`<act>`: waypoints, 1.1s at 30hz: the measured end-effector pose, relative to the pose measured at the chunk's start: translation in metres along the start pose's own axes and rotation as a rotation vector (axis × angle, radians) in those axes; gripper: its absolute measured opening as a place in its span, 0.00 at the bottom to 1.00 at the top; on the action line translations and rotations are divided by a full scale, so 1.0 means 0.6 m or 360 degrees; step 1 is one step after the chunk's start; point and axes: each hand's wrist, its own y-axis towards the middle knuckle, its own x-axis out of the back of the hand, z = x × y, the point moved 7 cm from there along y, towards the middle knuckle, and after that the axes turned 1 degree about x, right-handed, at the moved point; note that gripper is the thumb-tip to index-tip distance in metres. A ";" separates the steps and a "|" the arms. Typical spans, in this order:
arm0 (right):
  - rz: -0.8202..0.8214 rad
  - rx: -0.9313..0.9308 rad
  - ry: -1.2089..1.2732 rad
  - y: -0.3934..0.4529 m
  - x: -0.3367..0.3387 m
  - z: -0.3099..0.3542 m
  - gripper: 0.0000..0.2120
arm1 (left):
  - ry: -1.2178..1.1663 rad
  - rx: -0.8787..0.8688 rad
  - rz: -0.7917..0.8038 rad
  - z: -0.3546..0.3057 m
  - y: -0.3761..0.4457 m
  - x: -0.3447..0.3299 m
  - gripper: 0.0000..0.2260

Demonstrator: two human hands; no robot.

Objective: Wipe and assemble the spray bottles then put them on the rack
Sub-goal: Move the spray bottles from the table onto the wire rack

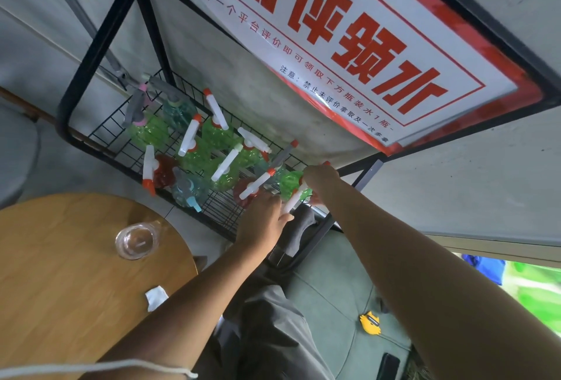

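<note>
A green spray bottle [290,183] is gripped by the right hand [320,175] at the wire rack [121,149]'s near end. Its white trigger head [294,200] is touched by the left hand [263,219]; whether those fingers grip cannot be told.

Bare forearms [188,297]; grey trousers [273,334]

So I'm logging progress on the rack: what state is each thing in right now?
rack: holds many spray bottles, standing
green bottle: at the rack's near right end, sprayer fitted, both hands on it
right hand: over the bottle's top, grip hidden
left hand: touches the white sprayer nozzle
glass bowl: upright on the round table, looks empty
white wipe: crumpled on the table, unused for now
</note>
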 end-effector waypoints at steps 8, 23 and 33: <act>-0.0322 0.0201 -0.0045 -0.071 0.055 0.044 0.08 | -0.0118 0.0022 -0.0011 -0.002 -0.011 0.058 0.15; -0.0438 0.1062 -0.0882 -0.032 -0.002 0.233 0.14 | 0.0098 0.0277 -0.0323 0.122 0.051 0.192 0.10; -0.0463 0.1252 -0.1002 -0.007 0.013 0.251 0.23 | 0.0180 0.0426 -0.0278 0.134 0.059 0.179 0.05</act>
